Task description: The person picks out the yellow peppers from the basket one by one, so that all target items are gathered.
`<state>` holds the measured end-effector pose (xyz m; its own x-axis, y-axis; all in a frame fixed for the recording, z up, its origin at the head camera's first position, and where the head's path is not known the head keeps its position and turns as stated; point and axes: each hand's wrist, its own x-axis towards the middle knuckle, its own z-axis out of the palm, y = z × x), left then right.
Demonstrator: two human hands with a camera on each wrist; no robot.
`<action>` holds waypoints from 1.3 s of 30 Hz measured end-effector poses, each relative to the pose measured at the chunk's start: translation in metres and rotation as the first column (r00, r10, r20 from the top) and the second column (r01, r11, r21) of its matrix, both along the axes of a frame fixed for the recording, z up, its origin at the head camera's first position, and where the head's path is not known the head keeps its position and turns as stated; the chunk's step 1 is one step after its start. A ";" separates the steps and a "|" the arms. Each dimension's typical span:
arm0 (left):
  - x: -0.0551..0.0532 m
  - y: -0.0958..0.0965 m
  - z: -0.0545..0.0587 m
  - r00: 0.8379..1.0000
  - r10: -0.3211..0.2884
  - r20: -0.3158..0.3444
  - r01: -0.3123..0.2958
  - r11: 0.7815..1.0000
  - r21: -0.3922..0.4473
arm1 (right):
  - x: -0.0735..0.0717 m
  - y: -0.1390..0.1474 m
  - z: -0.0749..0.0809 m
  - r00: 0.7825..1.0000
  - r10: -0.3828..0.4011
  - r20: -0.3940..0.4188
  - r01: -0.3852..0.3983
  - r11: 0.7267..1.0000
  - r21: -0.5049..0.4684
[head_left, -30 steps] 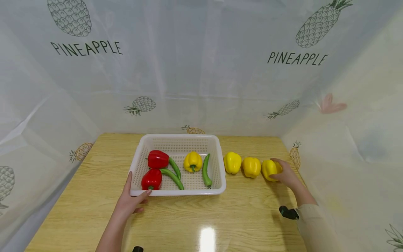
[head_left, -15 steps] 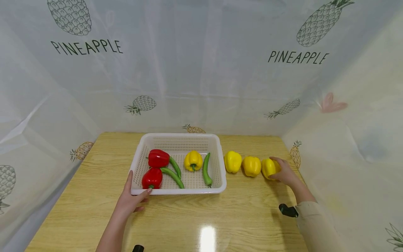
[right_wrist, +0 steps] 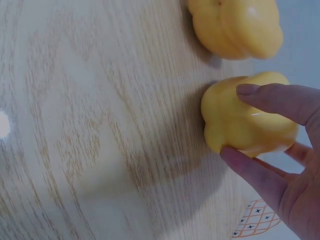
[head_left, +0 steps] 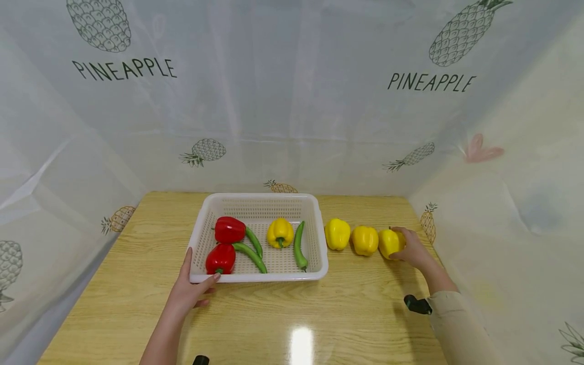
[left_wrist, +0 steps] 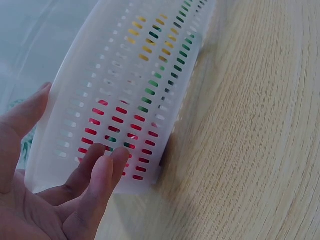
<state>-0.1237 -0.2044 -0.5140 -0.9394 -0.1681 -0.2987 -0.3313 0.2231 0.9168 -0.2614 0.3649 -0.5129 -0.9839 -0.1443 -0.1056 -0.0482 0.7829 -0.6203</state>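
My left hand [head_left: 189, 294] holds the near left corner of a white perforated plastic basket [head_left: 260, 278]; in the left wrist view its fingertips [left_wrist: 102, 170] lie against the outer wall [left_wrist: 165, 100]. Inside the basket are two red bell peppers [head_left: 221, 258], a yellow bell pepper [head_left: 280, 232] and three long green chili peppers [head_left: 298, 246]. On the right, my right hand [head_left: 412, 248] grips the last yellow bell pepper [right_wrist: 245, 117] of a row of three, thumb and fingers spread round its sides. Its far side is partly covered by the hand.
Two more yellow bell peppers, one [head_left: 337, 234] close to the basket's right side and another [head_left: 364, 241] in the middle of the row, rest on the wooden table [head_left: 347, 314]. A pineapple-print sheet [head_left: 292, 101] surrounds the table's back and sides.
The bell pepper in my right hand has turned and shifted slightly left, and a small dark tip now shows at its top. The left hand and basket stay in place.
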 end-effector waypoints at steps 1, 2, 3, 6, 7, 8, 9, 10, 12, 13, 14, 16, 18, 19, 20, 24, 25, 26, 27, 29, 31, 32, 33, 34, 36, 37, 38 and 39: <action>0.000 0.000 0.000 1.000 0.000 0.000 0.000 1.000 0.000 | 0.000 0.000 0.000 1.000 -0.002 -0.002 0.002 1.000 0.005; 0.000 0.000 0.000 1.000 0.001 0.000 -0.001 1.000 -0.001 | 0.000 -0.001 0.000 1.000 -0.009 -0.004 0.009 1.000 0.006; 0.000 0.000 0.000 1.000 0.001 0.000 -0.001 1.000 -0.001 | 0.000 -0.001 0.001 1.000 -0.013 -0.006 0.013 1.000 0.007; 0.000 0.000 -0.001 1.000 0.002 -0.001 -0.002 1.000 -0.002 | 0.000 -0.001 0.001 1.000 -0.021 -0.012 0.021 1.000 0.017; 0.000 0.000 -0.001 1.000 0.001 -0.002 -0.001 1.000 -0.003 | 0.000 -0.001 0.002 1.000 -0.023 -0.010 0.024 1.000 0.020; 0.000 0.000 -0.001 1.000 0.001 -0.001 -0.001 1.000 -0.002 | 0.000 -0.001 0.002 1.000 -0.026 -0.008 0.027 0.999 0.021; 0.000 0.000 -0.001 1.000 0.000 -0.002 0.000 1.000 -0.003 | 0.000 -0.001 0.002 1.000 -0.028 -0.007 0.028 0.999 0.024; 0.000 0.000 -0.001 1.000 -0.001 -0.001 0.001 1.000 -0.003 | 0.000 -0.001 0.002 1.000 -0.030 -0.004 0.030 0.999 0.026; 0.000 0.000 -0.001 1.000 -0.001 -0.001 0.001 1.000 -0.002 | 0.000 -0.001 0.002 0.999 -0.035 0.000 0.035 0.999 0.029; 0.000 0.000 0.000 1.000 -0.001 0.000 0.001 1.000 -0.002 | 0.000 -0.001 0.003 0.999 -0.039 0.002 0.038 0.999 0.029; 0.000 0.000 0.000 1.000 -0.001 0.001 0.001 1.000 -0.003 | 0.000 -0.001 0.003 0.999 -0.041 0.001 0.041 0.999 0.031; 0.000 0.000 -0.001 1.000 -0.001 0.002 0.001 1.000 -0.006 | 0.001 0.000 0.003 0.999 -0.043 0.002 0.043 0.999 0.034; 0.000 0.000 -0.001 1.000 -0.001 0.003 0.001 1.000 -0.008 | 0.001 0.000 0.003 0.999 -0.044 0.003 0.044 0.998 0.037; 0.000 0.000 -0.001 1.000 -0.001 0.003 0.001 1.000 -0.009 | 0.001 0.001 0.003 0.999 -0.043 0.005 0.043 0.998 0.037; 0.000 0.000 -0.001 1.000 -0.001 0.004 0.001 1.000 -0.009 | 0.001 0.001 0.003 0.999 -0.040 0.004 0.040 0.998 0.040; 0.000 0.000 -0.002 1.000 -0.001 0.005 0.001 1.000 -0.007 | 0.002 0.002 0.004 0.999 -0.037 0.009 0.036 0.999 0.040; 0.000 0.000 -0.002 1.000 -0.002 0.005 0.002 1.000 -0.006 | 0.003 0.002 0.004 0.999 -0.037 0.010 0.036 0.998 0.042; 0.000 0.000 -0.002 1.000 -0.002 0.004 0.003 1.000 -0.006 | 0.003 0.003 0.005 0.999 -0.040 0.010 0.039 0.998 0.044; 0.000 0.000 -0.002 1.000 -0.002 0.003 0.002 1.000 -0.007 | 0.003 0.003 0.005 0.999 -0.042 0.011 0.041 0.998 0.045; -0.001 0.000 -0.003 1.000 -0.001 0.001 0.001 1.000 -0.008 | 0.004 0.004 0.005 0.999 -0.044 0.013 0.044 0.998 0.051; 0.000 0.000 -0.003 1.000 0.002 0.001 -0.002 1.000 -0.009 | 0.003 0.004 0.005 0.999 -0.044 0.017 0.043 0.998 0.052; 0.000 0.000 -0.003 1.000 0.003 0.001 -0.003 1.000 -0.009 | 0.003 0.004 0.004 0.999 -0.045 0.018 0.044 0.998 0.052; -0.001 -0.001 -0.003 1.000 0.003 -0.001 -0.003 1.000 -0.009 | 0.003 0.004 0.004 0.999 -0.044 0.021 0.043 0.998 0.051; -0.001 0.000 -0.003 1.000 0.003 -0.002 -0.003 1.000 -0.008 | 0.003 0.003 0.004 0.999 -0.046 0.023 0.044 0.998 0.051; -0.001 0.000 -0.003 1.000 0.002 -0.002 -0.002 1.000 -0.006 | 0.003 0.003 0.004 0.998 -0.048 0.030 0.046 0.998 0.052; -0.001 0.000 -0.003 1.000 0.002 -0.004 -0.002 1.000 -0.007 | 0.003 0.004 0.004 0.998 -0.050 0.034 0.049 0.997 0.052; -0.001 0.000 -0.003 1.000 0.001 -0.005 -0.001 1.000 -0.007 | 0.003 0.003 0.004 0.998 -0.055 0.040 0.053 0.997 0.049; -0.002 0.000 -0.003 1.000 0.000 -0.006 0.000 1.000 -0.007 | 0.003 0.003 0.005 0.997 -0.057 0.043 0.054 0.997 0.047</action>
<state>-0.1252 -0.2046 -0.5167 -0.9411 -0.1702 -0.2921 -0.3261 0.2298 0.9170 -0.2584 0.3681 -0.5083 -0.9844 -0.0836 -0.1548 0.0230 0.8111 -0.5845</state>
